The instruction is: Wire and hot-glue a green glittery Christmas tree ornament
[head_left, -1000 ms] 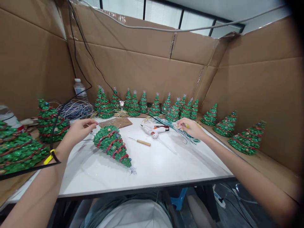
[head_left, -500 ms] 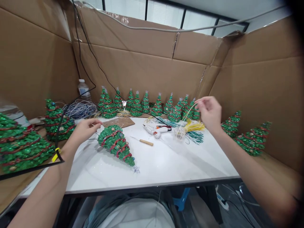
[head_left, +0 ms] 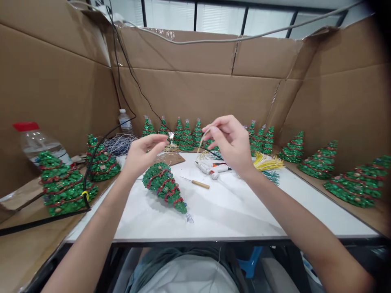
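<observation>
A decorated green toy Christmas tree point(head_left: 165, 185) with red garland lies on its side on the white tabletop point(head_left: 220, 215), its silvery star pointing toward me. Above its base is my left hand point(head_left: 145, 154), fingers stretched out and thumb a little apart, with nothing visible between them. My right hand point(head_left: 233, 142) pinches a thin pale-yellow wire point(head_left: 200, 143) that hangs down from the fingertips. An awl point(head_left: 198, 184) with a wooden handle lies beside the tree. Behind it rests a white glue gun point(head_left: 210, 169). Bundled yellow wires point(head_left: 269, 161) and green wires point(head_left: 271, 177) are partly hidden by my right hand.
Several upright trees point(head_left: 186, 138) line the back, with more at both sides. A tangle of pale wire point(head_left: 117, 143), a small bottle point(head_left: 125, 121) and a red-capped bottle point(head_left: 42, 142) stand left. A black cable point(head_left: 100, 142) crosses there. Cardboard walls point(head_left: 195, 89) enclose the table.
My right hand has moved left from above the wire bundle, carrying the pale-yellow wire toward my left hand. My left hand has risen off the tree's base and its fingers have straightened. The view has shifted.
</observation>
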Available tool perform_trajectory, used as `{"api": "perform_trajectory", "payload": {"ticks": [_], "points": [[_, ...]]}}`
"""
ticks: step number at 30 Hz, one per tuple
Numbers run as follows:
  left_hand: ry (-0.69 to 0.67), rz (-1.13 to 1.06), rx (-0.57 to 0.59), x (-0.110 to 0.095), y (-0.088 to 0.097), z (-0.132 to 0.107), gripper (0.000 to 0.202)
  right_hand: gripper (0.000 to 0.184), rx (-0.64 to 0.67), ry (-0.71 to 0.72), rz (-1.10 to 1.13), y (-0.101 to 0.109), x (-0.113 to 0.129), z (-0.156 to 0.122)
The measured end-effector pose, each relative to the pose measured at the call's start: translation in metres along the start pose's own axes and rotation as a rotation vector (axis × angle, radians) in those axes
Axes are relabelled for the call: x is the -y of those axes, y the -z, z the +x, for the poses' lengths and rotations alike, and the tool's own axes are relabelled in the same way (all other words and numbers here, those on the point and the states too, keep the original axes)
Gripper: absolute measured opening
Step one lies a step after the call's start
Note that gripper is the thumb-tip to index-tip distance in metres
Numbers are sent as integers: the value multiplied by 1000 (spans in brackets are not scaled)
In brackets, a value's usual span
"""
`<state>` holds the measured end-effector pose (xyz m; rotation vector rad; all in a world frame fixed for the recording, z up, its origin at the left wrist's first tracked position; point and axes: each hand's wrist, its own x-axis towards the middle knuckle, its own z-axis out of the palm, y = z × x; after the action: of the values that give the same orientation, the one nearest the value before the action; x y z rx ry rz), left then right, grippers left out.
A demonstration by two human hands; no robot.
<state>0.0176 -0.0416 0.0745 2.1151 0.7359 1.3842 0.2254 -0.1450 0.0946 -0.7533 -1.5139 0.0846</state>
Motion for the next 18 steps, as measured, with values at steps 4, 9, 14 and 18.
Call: {"api": "perform_trajectory", "payload": {"ticks": [4,9,14,18], "points": [[-190,-218,319,-48,-28,1,40,16,98,19,72,-21,14,4],[-168,-207,392,-56,-30,-5,28,12,37,-21,62,-14,18,-1],[-93,38,412,-58,-16,-8,30,14,-2,-219,-2,4,7,-8],[-102,200,496,-63,-11,-2,32,14,146,-297,-93,9,-5,-12]]}}
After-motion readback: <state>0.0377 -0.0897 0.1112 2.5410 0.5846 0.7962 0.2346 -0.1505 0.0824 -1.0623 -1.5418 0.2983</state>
